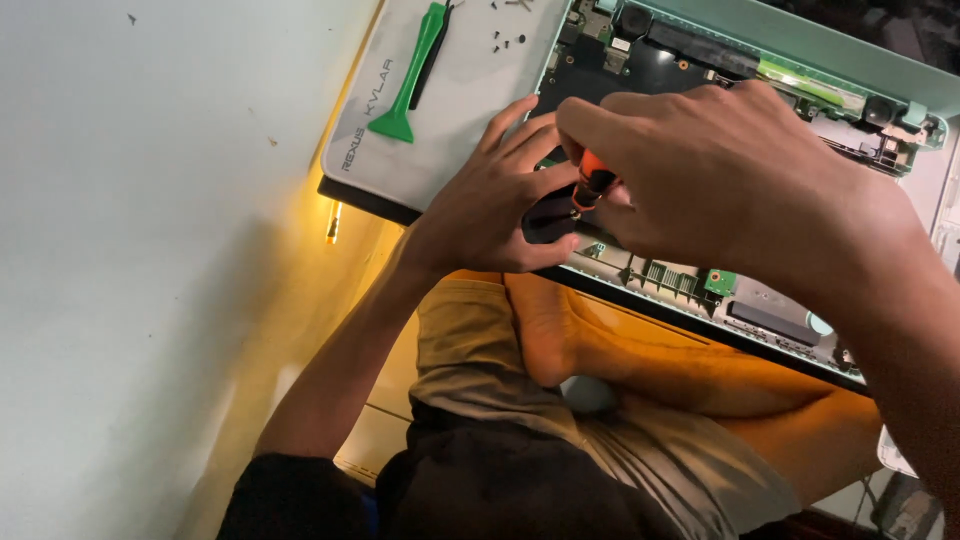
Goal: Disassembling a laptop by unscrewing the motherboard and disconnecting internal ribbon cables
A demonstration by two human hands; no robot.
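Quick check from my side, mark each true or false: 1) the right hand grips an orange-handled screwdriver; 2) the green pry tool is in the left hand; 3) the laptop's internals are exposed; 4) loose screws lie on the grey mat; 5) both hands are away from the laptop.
1) True: the right hand grips the orange-handled screwdriver.
2) False: the green pry tool lies on the grey mat; the left hand steadies near the screwdriver tip.
3) True: the opened laptop shows its boards and parts.
4) True: small dark screws lie on the mat's far end.
5) False: both hands work over the laptop's near edge.
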